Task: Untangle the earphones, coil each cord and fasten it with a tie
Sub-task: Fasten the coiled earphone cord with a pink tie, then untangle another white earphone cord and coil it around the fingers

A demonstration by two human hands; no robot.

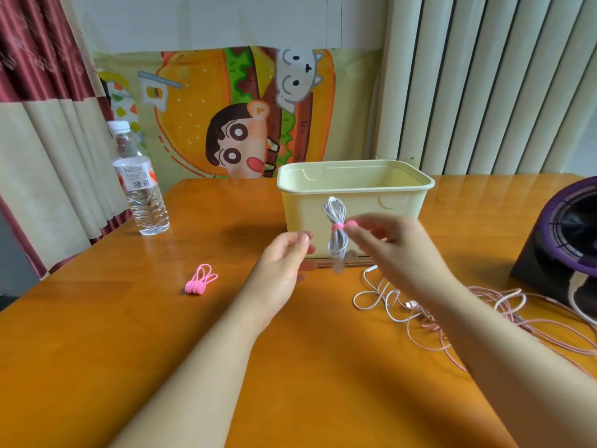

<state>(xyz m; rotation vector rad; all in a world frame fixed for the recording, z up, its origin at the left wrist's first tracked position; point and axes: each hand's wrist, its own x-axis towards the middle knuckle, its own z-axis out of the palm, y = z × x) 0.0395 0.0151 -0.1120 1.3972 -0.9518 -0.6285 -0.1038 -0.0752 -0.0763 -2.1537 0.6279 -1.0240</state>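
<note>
Before the pale yellow plastic box [355,189], the right grip [387,244] pinches the pink silicone tie [337,227] round 1 coiled white earphone cord [336,211]; the left grip [284,266], loosely curled, holds nothing. Fastening looks nearly finished; next likely comes the tangled pink and white cords [452,305] right of the box.

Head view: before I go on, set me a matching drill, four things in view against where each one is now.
Things:
1. coiled white cord
2. spare pink ties
3. water bottle
4. tangled cords

Places:
a. spread loose on the table at the right
b. upright at the table's far left edge
c. hanging from the pink tie that the right hand pinches, before the yellow bin
d. on the table, left of the left hand

Pairs: 1-c, 2-d, 3-b, 4-a.
</note>
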